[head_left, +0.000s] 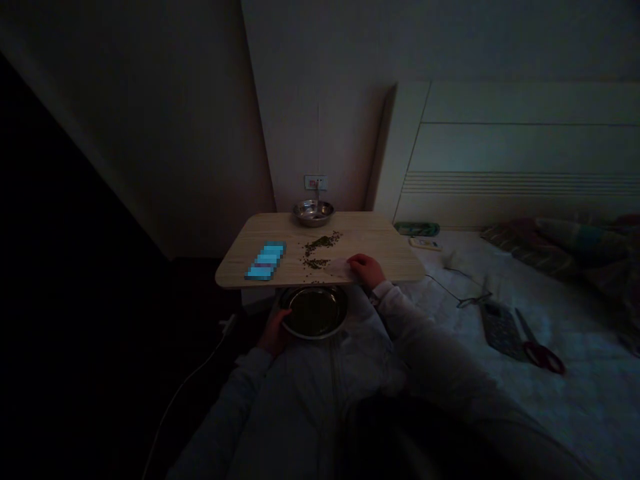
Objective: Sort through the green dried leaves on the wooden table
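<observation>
My left hand grips the left rim of a round metal plate just below the front edge of the small wooden table. My right hand rests at the table's front right, its fingers closed on a thin pale sheet lying against the tabletop. It looks like paper or plastic; the dim light hides which. Left of the sheet, small dark green grains, perhaps beans, lie scattered in a curved patch. The plate's inside is too dark to make out.
A steel bowl stands at the table's back edge, below a wall socket. A lit phone lies at the table's left. On the bed to the right are red-handled scissors, a dark patterned object and a pale remote.
</observation>
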A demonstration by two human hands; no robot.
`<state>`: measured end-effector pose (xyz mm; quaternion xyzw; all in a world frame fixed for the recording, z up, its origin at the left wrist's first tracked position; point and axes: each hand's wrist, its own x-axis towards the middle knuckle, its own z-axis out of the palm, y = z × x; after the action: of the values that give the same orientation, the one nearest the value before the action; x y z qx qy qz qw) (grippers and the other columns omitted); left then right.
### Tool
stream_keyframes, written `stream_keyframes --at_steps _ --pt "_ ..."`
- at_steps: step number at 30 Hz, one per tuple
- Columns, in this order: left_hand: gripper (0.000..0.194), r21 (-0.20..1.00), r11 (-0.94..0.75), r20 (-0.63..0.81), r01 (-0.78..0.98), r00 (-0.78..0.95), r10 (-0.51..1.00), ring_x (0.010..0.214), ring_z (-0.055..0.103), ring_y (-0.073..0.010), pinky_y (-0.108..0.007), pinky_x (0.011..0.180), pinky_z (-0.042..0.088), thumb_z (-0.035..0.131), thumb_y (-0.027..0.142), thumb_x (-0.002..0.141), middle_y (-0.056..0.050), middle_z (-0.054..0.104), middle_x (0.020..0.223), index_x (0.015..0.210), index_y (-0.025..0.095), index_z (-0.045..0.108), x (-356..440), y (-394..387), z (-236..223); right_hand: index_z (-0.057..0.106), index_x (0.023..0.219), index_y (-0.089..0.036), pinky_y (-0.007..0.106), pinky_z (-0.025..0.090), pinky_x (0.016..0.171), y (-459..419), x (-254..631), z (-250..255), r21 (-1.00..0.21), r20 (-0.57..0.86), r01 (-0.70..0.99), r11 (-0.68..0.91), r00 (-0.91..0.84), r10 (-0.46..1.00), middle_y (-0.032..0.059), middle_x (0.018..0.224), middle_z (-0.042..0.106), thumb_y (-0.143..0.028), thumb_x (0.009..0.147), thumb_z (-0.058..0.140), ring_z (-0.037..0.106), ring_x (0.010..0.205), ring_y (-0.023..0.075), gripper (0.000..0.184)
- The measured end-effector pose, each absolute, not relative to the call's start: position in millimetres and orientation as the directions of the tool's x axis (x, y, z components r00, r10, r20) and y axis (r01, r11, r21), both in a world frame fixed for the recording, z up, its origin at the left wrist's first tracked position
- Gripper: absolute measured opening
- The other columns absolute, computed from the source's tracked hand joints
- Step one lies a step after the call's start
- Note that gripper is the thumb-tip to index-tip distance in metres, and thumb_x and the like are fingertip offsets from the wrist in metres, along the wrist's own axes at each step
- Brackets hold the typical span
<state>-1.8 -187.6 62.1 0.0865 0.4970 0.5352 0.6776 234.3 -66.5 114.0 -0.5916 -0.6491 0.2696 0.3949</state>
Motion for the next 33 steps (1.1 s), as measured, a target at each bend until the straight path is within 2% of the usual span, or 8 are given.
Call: stream_keyframes --at_steps 7,13,17,20,25,29,33 --pt "0.03 0.636 0.428 -0.611 -0.643 -0.081 0.787 0.101 0.07 -0.028 -0.035 0.088 0.056 0.052 0.013 0.085 -0.012 0.077 0.088 0.11 0.01 0.068 3 -191 73 0.07 0.077 -0.019 0.024 0.045 0.068 -73 217 113 -0.84 0.192 0.506 0.196 -0.06 0.98 -0.0004 0.07 0.068 -0.023 0.075 0.056 0.06 0.07 0.0143 0.016" --pt "0.03 0.633 0.437 -0.627 -0.639 -0.091 0.774 0.099 0.071 -0.0293 -0.036 0.087 0.057 0.052 0.014 0.086 -0.013 0.077 0.082 0.111 0.007 0.067 6 -194 81 0.07 0.079 -0.017 0.025 0.045 0.071 -83 201 114 -0.854 0.169 0.473 0.217 -0.143 0.975 0.0 0.072 0.068 -0.02 0.074 0.057 0.06 0.072 0.0144 0.014" --pt "0.027 0.631 0.433 -0.618 -0.643 -0.08 0.782 0.101 0.071 -0.0282 -0.035 0.088 0.056 0.052 0.015 0.087 -0.012 0.077 0.083 0.108 0.009 0.069 5 -193 78 0.07 0.079 -0.017 0.024 0.046 0.07 -85 194 118 -0.887 0.129 0.419 0.193 -0.175 0.976 -0.0012 0.07 0.067 -0.018 0.073 0.056 0.06 0.07 0.0137 0.015" --pt "0.026 0.615 0.44 -0.62 -0.654 -0.056 0.783 0.102 0.07 -0.0275 -0.035 0.09 0.056 0.051 0.016 0.088 -0.011 0.077 0.082 0.104 0.011 0.07 4 -191 75 0.07 0.081 -0.016 0.025 0.048 0.073 -77 194 125 -0.905 0.101 0.4 0.145 -0.13 0.986 -0.0001 0.069 0.067 -0.018 0.074 0.055 0.062 0.07 0.0142 0.017" --pt "0.028 0.619 0.437 -0.623 -0.653 -0.068 0.779 0.101 0.071 -0.027 -0.034 0.089 0.056 0.05 0.014 0.087 -0.011 0.077 0.083 0.107 0.01 0.069 4 -191 75 0.071 0.083 -0.016 0.027 0.049 0.077 -61 192 132 -0.866 0.099 0.487 0.111 -0.05 0.994 0.0015 0.07 0.068 -0.019 0.077 0.055 0.063 0.073 0.0148 0.018" --pt "0.029 0.637 0.432 -0.627 -0.639 -0.103 0.772 0.097 0.072 -0.0274 -0.035 0.085 0.058 0.052 0.014 0.085 -0.01 0.078 0.086 0.108 0.011 0.069 4 -192 77 0.071 0.081 -0.016 0.025 0.047 0.075 -60 183 131 -0.807 0.137 0.566 0.166 -0.093 0.986 0.0021 0.076 0.07 -0.018 0.08 0.056 0.063 0.076 0.0143 0.015" --pt "0.025 0.654 0.421 -0.607 -0.629 -0.105 0.788 0.097 0.072 -0.0269 -0.035 0.084 0.058 0.052 0.015 0.085 -0.01 0.077 0.084 0.101 0.012 0.07 0 -191 70 0.073 0.085 -0.016 0.025 0.047 0.075 -63 177 131 -0.775 0.118 0.607 0.175 -0.133 0.984 0.0033 0.08 0.071 -0.018 0.081 0.058 0.064 0.079 0.0148 0.016"
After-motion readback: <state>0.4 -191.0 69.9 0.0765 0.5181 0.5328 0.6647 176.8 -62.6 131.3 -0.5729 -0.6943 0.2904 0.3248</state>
